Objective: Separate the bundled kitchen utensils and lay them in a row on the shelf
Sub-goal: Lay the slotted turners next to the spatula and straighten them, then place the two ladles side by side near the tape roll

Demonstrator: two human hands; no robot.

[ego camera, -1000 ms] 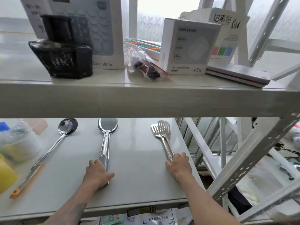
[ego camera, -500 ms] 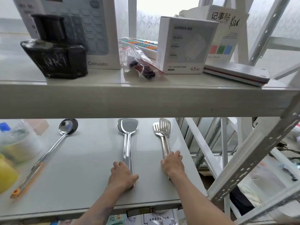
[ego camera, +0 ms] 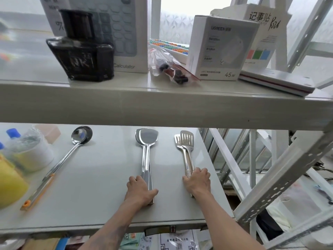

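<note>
Three steel utensils lie on the grey lower shelf (ego camera: pixel 100 192), handles toward me. A ladle (ego camera: pixel 79 139) with an orange handle end lies slanted at the left. A solid spatula (ego camera: pixel 146 141) lies in the middle, and my left hand (ego camera: pixel 140 191) grips the end of its handle. A slotted spatula (ego camera: pixel 186 143) lies at the right near the shelf's edge, with my right hand (ego camera: pixel 197 181) closed over its handle. Each spatula shows a doubled outline, a reflection in the glossy shelf or a second piece beneath; I cannot tell which.
Plastic-wrapped tape rolls (ego camera: pixel 30 152) and a yellow object (ego camera: pixel 9 184) crowd the shelf's left end. The upper shelf (ego camera: pixel 162 109) hangs close overhead with a black ink bottle (ego camera: pixel 81 56), boxes and a plastic bag. White rack struts (ego camera: pixel 281 174) stand at the right.
My left hand has slid the solid spatula rightward from the shelf's middle to sit close to the slotted spatula. My right hand stays on the slotted spatula's handle. The ladle has not moved.
</note>
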